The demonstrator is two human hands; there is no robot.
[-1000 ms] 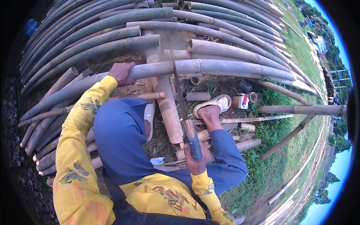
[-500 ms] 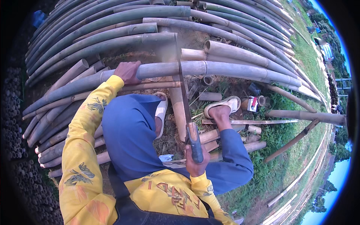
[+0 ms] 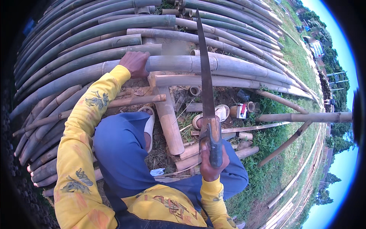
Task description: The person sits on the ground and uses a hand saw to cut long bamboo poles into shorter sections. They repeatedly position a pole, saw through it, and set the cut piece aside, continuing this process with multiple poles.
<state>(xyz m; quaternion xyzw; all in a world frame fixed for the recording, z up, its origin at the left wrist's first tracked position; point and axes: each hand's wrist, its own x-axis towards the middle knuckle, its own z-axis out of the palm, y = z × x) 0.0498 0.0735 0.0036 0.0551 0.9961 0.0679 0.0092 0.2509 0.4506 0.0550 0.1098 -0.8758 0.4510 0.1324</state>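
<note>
1. Gripping a saw by its handle, the right hand is closed tight around the grip, fingers wrapped fully round it, just above the right knee.

2. Saw blade is running long and narrow up from the handle, crossing over the bamboo pole and pointing toward the far poles; whether its teeth are touching the pole cannot be told.

3. Left hand is pressing down on the same bamboo pole, to the left of the blade, fingers curled over the top of the pole and holding it.

4. Bamboo pole is lying crosswise in front of the person, at the near edge of the big stack of bamboo, which is spreading away behind it.

5. Short bamboo post is lying under the pole on the near side, angled back toward the knees, left of the blade.

6. Thin bamboo stick is lying just left of the post, its cut end touching it.

7. White sandals are showing on the feet below the pole, one either side of the post.

8. Small cut rings and offcuts are lying scattered on the dirt near the blade, below the pole.

9. Grass is covering the ground right of the saw.
</note>
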